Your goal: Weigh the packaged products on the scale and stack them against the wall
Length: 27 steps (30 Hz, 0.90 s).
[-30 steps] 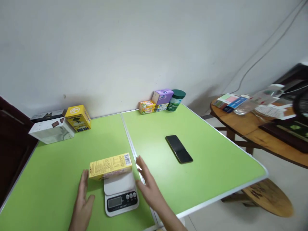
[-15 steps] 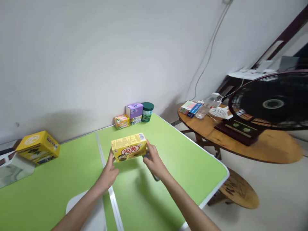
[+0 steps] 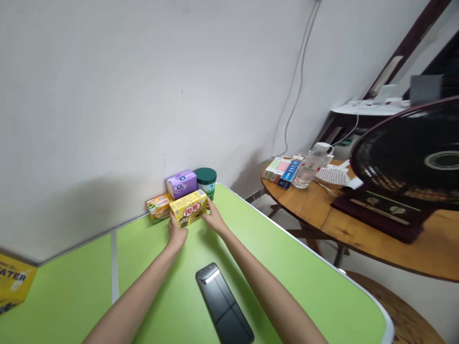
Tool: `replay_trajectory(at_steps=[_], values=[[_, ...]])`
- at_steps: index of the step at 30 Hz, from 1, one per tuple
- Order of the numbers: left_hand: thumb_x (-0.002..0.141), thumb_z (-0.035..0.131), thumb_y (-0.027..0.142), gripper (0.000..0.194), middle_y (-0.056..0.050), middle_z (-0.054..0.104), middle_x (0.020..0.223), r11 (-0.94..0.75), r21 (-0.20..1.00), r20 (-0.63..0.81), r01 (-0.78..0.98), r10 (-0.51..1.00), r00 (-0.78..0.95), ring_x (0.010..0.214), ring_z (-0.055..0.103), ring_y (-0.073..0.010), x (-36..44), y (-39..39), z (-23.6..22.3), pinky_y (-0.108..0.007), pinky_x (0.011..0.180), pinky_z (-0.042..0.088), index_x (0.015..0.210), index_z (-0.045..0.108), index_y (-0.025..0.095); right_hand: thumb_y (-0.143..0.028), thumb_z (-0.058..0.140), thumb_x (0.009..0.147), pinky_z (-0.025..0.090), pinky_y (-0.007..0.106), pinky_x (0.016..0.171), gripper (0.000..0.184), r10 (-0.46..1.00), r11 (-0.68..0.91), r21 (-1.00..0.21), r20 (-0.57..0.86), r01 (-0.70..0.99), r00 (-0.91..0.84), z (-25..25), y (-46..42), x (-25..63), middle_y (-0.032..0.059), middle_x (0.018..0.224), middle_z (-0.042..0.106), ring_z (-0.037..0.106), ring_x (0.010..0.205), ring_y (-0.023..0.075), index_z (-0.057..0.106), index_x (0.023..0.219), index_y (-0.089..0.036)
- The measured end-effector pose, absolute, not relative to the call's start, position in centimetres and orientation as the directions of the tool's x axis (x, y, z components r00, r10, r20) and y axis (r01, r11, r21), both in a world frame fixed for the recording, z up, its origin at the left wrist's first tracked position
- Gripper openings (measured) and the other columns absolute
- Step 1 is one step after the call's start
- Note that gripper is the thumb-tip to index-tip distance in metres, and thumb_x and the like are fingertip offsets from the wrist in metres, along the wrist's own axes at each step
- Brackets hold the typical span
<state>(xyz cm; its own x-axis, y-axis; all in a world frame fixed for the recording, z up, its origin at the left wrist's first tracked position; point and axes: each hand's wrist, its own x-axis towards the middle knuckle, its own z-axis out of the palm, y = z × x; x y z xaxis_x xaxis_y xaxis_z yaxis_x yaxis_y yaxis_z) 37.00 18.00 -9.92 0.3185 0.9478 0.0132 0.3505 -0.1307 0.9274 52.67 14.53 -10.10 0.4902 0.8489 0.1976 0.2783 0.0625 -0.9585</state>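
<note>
A yellow snack box (image 3: 189, 208) with red characters sits at the far edge of the green table (image 3: 294, 267), held between both hands. My left hand (image 3: 175, 231) grips its left end and my right hand (image 3: 214, 217) grips its right end. Right behind it stand a small orange box (image 3: 158, 205), a purple box (image 3: 181, 183) and a green-lidded jar (image 3: 205, 178), all against the wall.
A black phone (image 3: 224, 306) lies on the table between my forearms. Another yellow box (image 3: 12, 284) is at the far left. To the right stands a round wooden table (image 3: 358, 220) with cartons, a bottle (image 3: 309, 168) and a large black fan (image 3: 412, 157).
The yellow box was lifted off the white kitchen scale and carried right and away to the group by the wall. Both hands closed on it; the scale has left the view.
</note>
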Motion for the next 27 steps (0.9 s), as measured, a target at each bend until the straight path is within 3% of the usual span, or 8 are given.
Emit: replay_trajectory(at_steps=[7, 16, 19, 21, 23, 25, 27], values=[[0.056, 0.055, 0.000, 0.105, -0.016, 0.012, 0.151, -0.045, 0.919, -0.053, 0.392, 0.970, 0.237, 0.140, 0.012, -0.0266, 37.4, 19.7, -9.8, -0.032, 0.113, 0.016, 0.144, -0.001, 0.012, -0.010, 0.052, 0.056, 0.039, 0.043, 0.101, 0.084, 0.860, 0.075, -0.971, 0.179, 0.227, 0.478, -12.1, 16.7, 52.4, 0.0081, 0.141, 0.041, 0.039, 0.128, 0.0298, 0.035, 0.137, -0.019], [0.055, 0.053, -0.001, 0.105, -0.018, 0.007, 0.154, 0.027, 0.926, -0.132, 0.377, 0.958, 0.255, 0.142, 0.003, -0.0274, 37.0, 19.4, -8.5, -0.038, 0.114, 0.012, 0.145, -0.001, 0.009, -0.014, 0.050, 0.056, 0.028, 0.050, 0.108, 0.081, 0.858, -0.029, -0.980, 0.077, 0.199, 0.507, -10.9, 15.5, 51.5, 0.0118, 0.142, 0.038, 0.033, 0.132, 0.0317, 0.035, 0.136, -0.018], [0.057, 0.051, 0.002, 0.092, -0.015, 0.021, 0.152, 0.057, 0.927, -0.181, 0.370, 0.934, 0.309, 0.141, 0.013, -0.0266, 34.1, 17.6, -7.7, -0.037, 0.113, 0.015, 0.144, 0.019, 0.010, -0.019, 0.050, 0.060, 0.032, 0.053, 0.104, 0.073, 0.886, -0.080, -0.978, 0.019, 0.193, 0.464, -10.5, 12.8, 49.4, 0.0150, 0.136, 0.044, 0.042, 0.125, 0.0320, 0.039, 0.133, -0.016], [0.058, 0.052, 0.005, 0.074, -0.013, 0.042, 0.142, 0.065, 0.934, -0.206, 0.352, 0.903, 0.377, 0.135, 0.032, -0.0272, 30.0, 15.3, -6.9, -0.037, 0.111, 0.023, 0.132, 0.045, 0.013, -0.021, 0.052, 0.063, 0.041, 0.051, 0.097, 0.062, 0.938, -0.086, -0.978, -0.016, 0.188, 0.345, -9.8, 10.0, 46.8, 0.0143, 0.119, 0.058, 0.056, 0.111, 0.0295, 0.049, 0.125, -0.015], [0.059, 0.054, 0.008, 0.057, -0.009, 0.059, 0.127, 0.064, 0.940, -0.226, 0.334, 0.851, 0.473, 0.123, 0.049, -0.0271, 24.5, 12.2, -6.0, -0.039, 0.106, 0.033, 0.115, 0.063, 0.018, -0.025, 0.054, 0.068, 0.048, 0.046, 0.089, 0.049, 0.990, -0.081, -0.981, -0.059, 0.176, 0.126, -8.6, 6.8, 43.6, 0.0110, 0.103, 0.067, 0.063, 0.097, 0.0258, 0.057, 0.116, -0.016], [0.063, 0.056, 0.012, 0.051, -0.004, 0.060, 0.126, 0.044, 0.939, -0.248, 0.341, 0.774, 0.583, 0.120, 0.052, -0.0252, 18.3, 8.7, -5.0, -0.040, 0.106, 0.034, 0.112, 0.066, 0.025, -0.028, 0.056, 0.073, 0.047, 0.042, 0.091, 0.047, 0.963, -0.096, -0.982, -0.134, 0.164, -0.234, -6.8, 3.6, 40.1, 0.0094, 0.109, 0.065, 0.062, 0.101, 0.0234, 0.057, 0.120, -0.020], [0.068, 0.057, 0.017, 0.049, -0.002, 0.055, 0.132, 0.036, 0.931, -0.270, 0.362, 0.736, 0.621, 0.126, 0.046, -0.0239, 12.2, 5.5, -4.2, -0.042, 0.109, 0.028, 0.115, 0.063, 0.029, -0.026, 0.057, 0.075, 0.046, 0.040, 0.091, 0.051, 0.834, -0.113, -0.952, -0.246, 0.283, -0.494, -4.6, 1.2, 36.9, 0.0083, 0.113, 0.064, 0.061, 0.101, 0.0228, 0.053, 0.127, -0.025]])
